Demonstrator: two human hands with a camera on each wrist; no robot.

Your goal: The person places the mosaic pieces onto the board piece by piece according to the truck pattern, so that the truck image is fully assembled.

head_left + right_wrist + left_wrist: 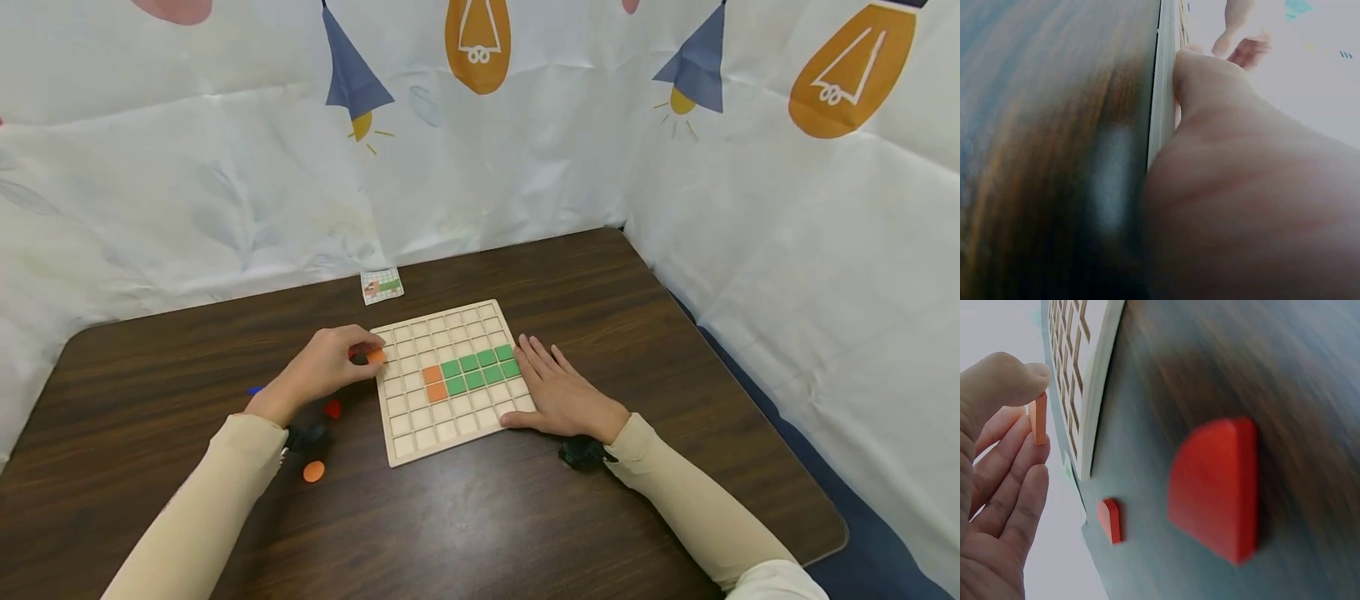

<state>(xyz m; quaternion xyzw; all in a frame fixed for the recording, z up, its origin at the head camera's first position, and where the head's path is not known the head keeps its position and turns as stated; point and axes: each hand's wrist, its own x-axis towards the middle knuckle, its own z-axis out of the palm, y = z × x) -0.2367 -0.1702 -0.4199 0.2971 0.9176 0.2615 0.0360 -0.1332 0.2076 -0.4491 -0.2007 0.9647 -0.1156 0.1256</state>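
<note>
My left hand [322, 367] pinches an orange tile [377, 356] between thumb and fingers at the left edge of the wooden grid board [416, 427]. In the left wrist view, the same orange tile [1038, 419] is seen edge-on, so its full outline is hidden. Green squares [475, 381] fill two short rows on the board, with two orange squares [436, 392] at their left end. Flat against the board's right side rests my right hand [558, 396], its fingers extended and the thumb on the near corner.
Left of the board lie a red quarter-round piece [332, 409], an orange disc [313, 472] and a blue piece [255, 390]. Another small red piece [1110, 520] shows in the left wrist view. A printed pattern card [381, 285] lies at the table's back edge, by the white curtain.
</note>
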